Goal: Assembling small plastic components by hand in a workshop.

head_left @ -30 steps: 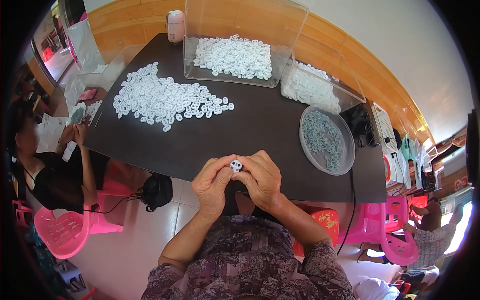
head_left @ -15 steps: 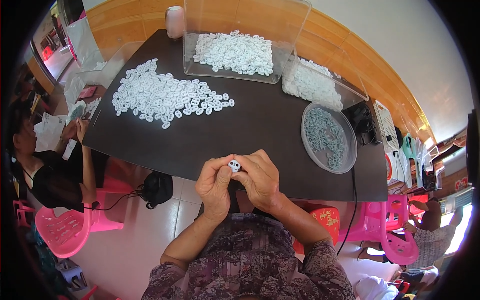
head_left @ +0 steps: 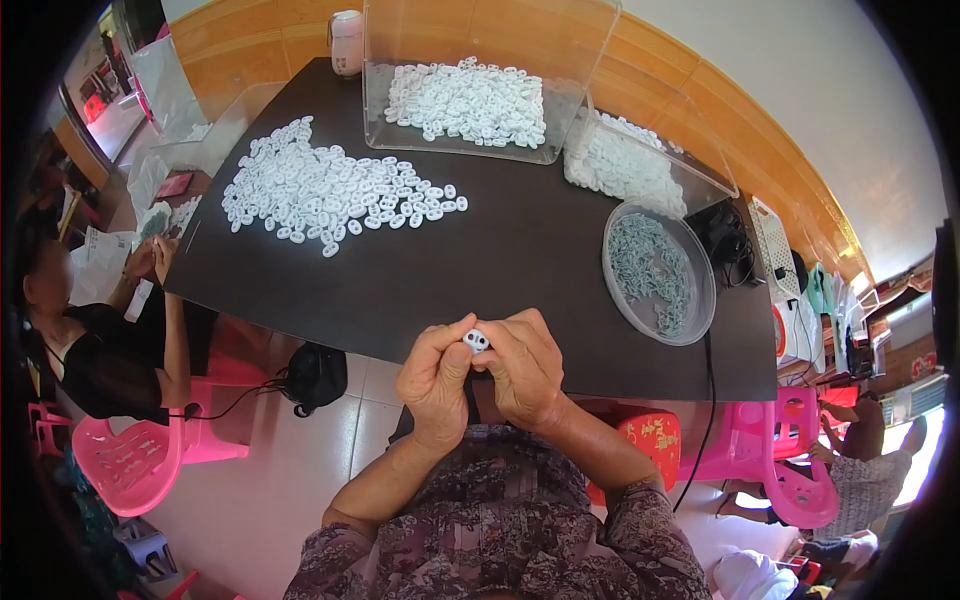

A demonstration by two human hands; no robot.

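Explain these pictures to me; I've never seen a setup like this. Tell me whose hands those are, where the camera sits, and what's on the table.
There is no machine here, only a person's bare left hand and right hand. The camera is worn on that person's head and looks down; its wide fisheye lens bends straight edges and leaves the corners black.

Between them, the fingertips hold a small white piece with dark spots, perhaps holes.

On the dark table, a loose pile of white oval pieces lies toward the left. Behind it and further right stand two clear containers with more white pieces. At the right, a round clear tray holds many small grey-green bits, too fine to identify.
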